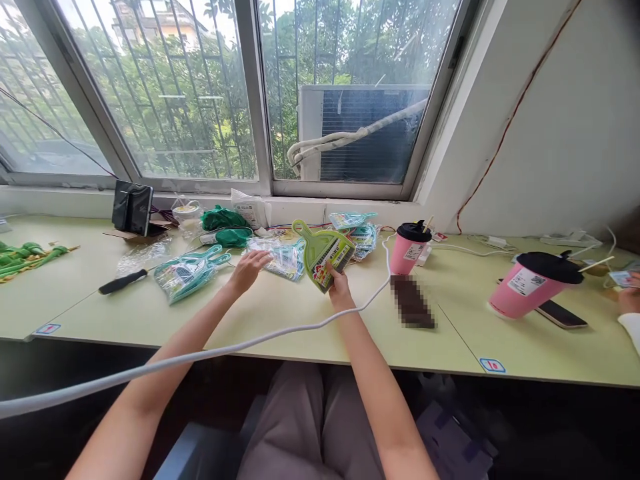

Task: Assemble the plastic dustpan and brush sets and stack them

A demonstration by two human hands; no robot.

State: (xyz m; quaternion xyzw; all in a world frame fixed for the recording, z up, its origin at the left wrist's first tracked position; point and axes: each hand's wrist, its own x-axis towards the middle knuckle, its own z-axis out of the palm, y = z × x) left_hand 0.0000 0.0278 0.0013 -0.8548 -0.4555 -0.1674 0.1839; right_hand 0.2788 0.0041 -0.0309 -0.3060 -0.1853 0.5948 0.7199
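My right hand [340,288] grips a small lime-green dustpan [320,250] by its lower end, thumb across the printed label. Its looped handle points up and to the left. To its left, my left hand [250,268] reaches palm down over the table with fingers stretched out. Those fingertips are at the edge of a plastic-wrapped teal dustpan pack [284,259]; whether they touch it I cannot tell. Another wrapped teal pack [187,272] lies left of that hand. More teal packs [363,235] are piled behind the green dustpan.
A white cable [240,345] crosses in front of my forearms. Pink cups [407,252] with black lids stand to the right, near a phone [560,313]. A screwdriver [123,282], green netting [227,227] and a propped device [132,207] are leftward. Another person's hand [631,293] shows far right.
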